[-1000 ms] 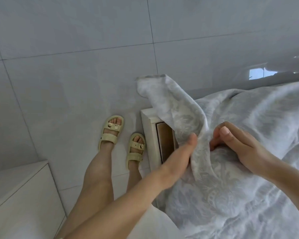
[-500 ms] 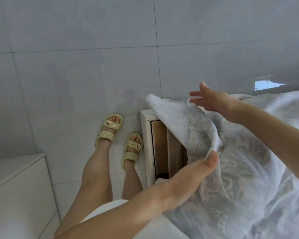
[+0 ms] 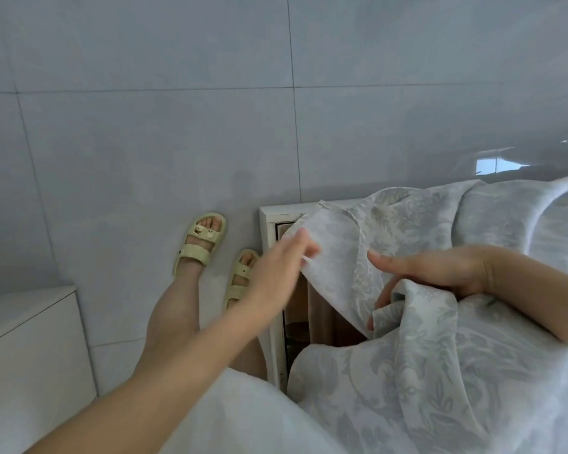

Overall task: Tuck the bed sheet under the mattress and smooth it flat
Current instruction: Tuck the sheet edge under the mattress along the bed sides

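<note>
The pale grey bed sheet with a leaf pattern lies rumpled over the right side of the bed. One corner is lifted above the white bed frame, and brown slats show beneath it. My right hand grips a raised fold of the sheet, with the thumb pointing left and the fingers curled under the cloth. My left hand is blurred at the sheet's left edge over the frame corner. Its fingers touch the cloth, but the grip is unclear.
My legs and feet in pale yellow sandals stand on the grey tiled floor, just left of the bed frame. A white cabinet sits at the lower left. A white garment covers my lap at the bottom.
My right hand came back from the far corner and took a fold of the sheet. My left hand let go of its fold and moved up-left to the sheet's edge.
</note>
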The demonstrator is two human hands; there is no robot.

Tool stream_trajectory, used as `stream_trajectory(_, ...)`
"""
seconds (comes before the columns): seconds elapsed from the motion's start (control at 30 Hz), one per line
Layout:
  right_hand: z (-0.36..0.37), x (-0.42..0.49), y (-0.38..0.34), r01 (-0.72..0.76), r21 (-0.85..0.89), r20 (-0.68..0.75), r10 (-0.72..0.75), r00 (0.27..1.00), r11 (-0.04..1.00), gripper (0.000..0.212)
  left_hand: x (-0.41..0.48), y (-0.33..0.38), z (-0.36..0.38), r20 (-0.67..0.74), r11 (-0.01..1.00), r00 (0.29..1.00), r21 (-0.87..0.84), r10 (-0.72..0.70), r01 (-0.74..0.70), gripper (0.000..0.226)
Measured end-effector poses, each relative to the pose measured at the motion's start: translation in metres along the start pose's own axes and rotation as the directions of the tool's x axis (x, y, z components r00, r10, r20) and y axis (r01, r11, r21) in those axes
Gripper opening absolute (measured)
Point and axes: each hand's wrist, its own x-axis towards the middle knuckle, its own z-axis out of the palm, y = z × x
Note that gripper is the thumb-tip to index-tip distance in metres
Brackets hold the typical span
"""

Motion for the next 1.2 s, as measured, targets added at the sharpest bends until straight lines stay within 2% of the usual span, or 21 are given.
stream_trajectory(0.03, 0.002, -0.003, 0.000, 0.001, -0.017, -0.006, -0.001, 1.000, 1.000, 0.091, 0.008, -0.008, -0.008, -0.115, 1.000, 0.993, 0.016, -0.020, 0.022, 0.043)
stream_trajectory(0.07, 0.002, -0.004, 0.002, 0.001, -0.019, -0.012, -0.002, 1.000, 1.000, 0.091, 0.016, -0.011, -0.013, -0.152, 0.994, 0.983, 0.035, -0.101, 0.107, 0.038)
stream_trajectory(0.13, 0.004, -0.008, 0.006, 0.006, -0.009, -0.019, -0.006, 1.000, 1.000, 0.090, 0.030, -0.014, -0.012, -0.143, 0.954, 0.945, 0.012, -0.294, 0.299, 0.038)
stream_trajectory(0.2, 0.004, -0.008, 0.012, 0.013, -0.003, -0.036, -0.014, 0.999, 1.000, 0.090, 0.038, -0.017, -0.001, -0.145, 0.903, 0.892, -0.092, -0.429, 0.420, 0.054)
stream_trajectory(0.27, 0.004, -0.009, 0.018, 0.024, -0.022, -0.050, -0.025, 0.998, 0.999, 0.095, 0.041, -0.024, 0.008, -0.150, 0.868, 0.868, -0.245, -0.473, 0.431, 0.070)
stream_trajectory(0.33, 0.004, -0.008, 0.022, 0.043, -0.028, -0.055, -0.045, 0.997, 0.999, 0.099, 0.048, -0.038, 0.013, -0.157, 0.836, 0.868, -0.392, -0.472, 0.384, 0.067)
stream_trajectory(0.43, 0.004, -0.006, 0.025, 0.065, -0.015, -0.065, -0.066, 0.996, 0.998, 0.102, 0.055, -0.048, 0.019, -0.351, 0.872, 0.866, -0.459, -0.356, 0.172, 0.032)
stream_trajectory(0.53, 0.004, -0.004, 0.022, 0.086, 0.015, -0.060, -0.085, 0.995, 0.996, 0.101, 0.043, -0.025, 0.022, -0.400, 0.849, 0.908, -0.516, -0.123, -0.112, 0.024)
stream_trajectory(0.6, 0.005, -0.004, 0.019, 0.138, 0.047, -0.092, -0.134, 0.987, 0.989, 0.094, 0.029, -0.007, 0.021, -0.406, 0.848, 0.910, -0.449, 0.087, -0.281, 0.023)
stream_trajectory(0.67, 0.004, -0.001, 0.016, 0.226, 0.125, -0.206, -0.198, 0.958, 0.966, 0.089, 0.016, 0.008, 0.022, -0.336, 0.860, 0.898, -0.323, 0.285, -0.394, 0.034)
stream_trajectory(0.73, -0.001, 0.007, 0.013, 0.323, 0.268, -0.354, -0.219, 0.909, 0.908, 0.084, 0.001, 0.017, 0.027, -0.115, 0.879, 0.904, -0.210, 0.412, -0.428, 0.032)
stream_trajectory(0.8, -0.006, 0.013, 0.013, 0.359, 0.328, -0.480, -0.174, 0.860, 0.874, 0.085, -0.014, 0.018, 0.034, 0.124, 0.918, 0.919, -0.189, 0.373, -0.347, 0.023)
stream_trajectory(0.87, -0.007, 0.013, 0.013, 0.371, 0.344, -0.591, -0.108, 0.800, 0.863, 0.081, -0.026, 0.011, 0.045, 0.291, 0.953, 0.915, -0.199, 0.278, -0.227, 0.027)
stream_trajectory(0.97, -0.004, 0.006, 0.009, 0.396, 0.329, -0.731, -0.034, 0.681, 0.857, 0.070, -0.024, -0.005, 0.067, 0.402, 0.989, 0.913, -0.150, 0.066, -0.006, 0.045)
stream_trajectory(1.0, -0.004, 0.004, 0.007, 0.366, 0.244, -0.788, -0.037, 0.615, 0.898, 0.069, -0.023, -0.010, 0.070, 0.413, 0.990, 0.911, -0.140, 0.026, 0.035, 0.058)
stream_trajectory(1.03, -0.005, 0.005, 0.006, 0.300, 0.108, -0.852, -0.067, 0.519, 0.948, 0.069, -0.020, -0.019, 0.068, 0.418, 0.990, 0.908, -0.136, 0.017, 0.044, 0.069)
stream_trajectory(1.07, -0.005, 0.007, 0.004, 0.210, -0.069, -0.913, -0.147, 0.381, 0.975, 0.066, -0.017, -0.022, 0.066, 0.414, 0.988, 0.910, -0.148, 0.014, 0.052, 0.078)
stream_trajectory(1.1, -0.006, 0.008, 0.004, 0.118, -0.246, -0.936, -0.268, 0.227, 0.962, 0.061, -0.015, -0.021, 0.064, 0.418, 0.983, 0.908, -0.161, -0.009, 0.084, 0.078)
stream_trajectory(1.13, -0.006, 0.009, 0.003, 0.060, -0.386, -0.910, -0.390, 0.141, 0.921, 0.055, -0.015, -0.015, 0.063, 0.441, 0.968, 0.894, -0.183, -0.078, 0.174, 0.073)
stream_trajectory(1.17, -0.006, 0.009, 0.002, 0.054, -0.483, -0.856, -0.484, 0.184, 0.874, 0.050, -0.017, -0.014, 0.058, 0.493, 0.946, 0.863, -0.215, -0.110, 0.243, 0.067)
stream_trajectory(1.2, -0.006, 0.010, 0.001, 0.124, -0.524, -0.785, -0.534, 0.314, 0.843, 0.047, -0.019, -0.013, 0.053, 0.518, 0.922, 0.845, -0.247, -0.135, 0.298, 0.063)
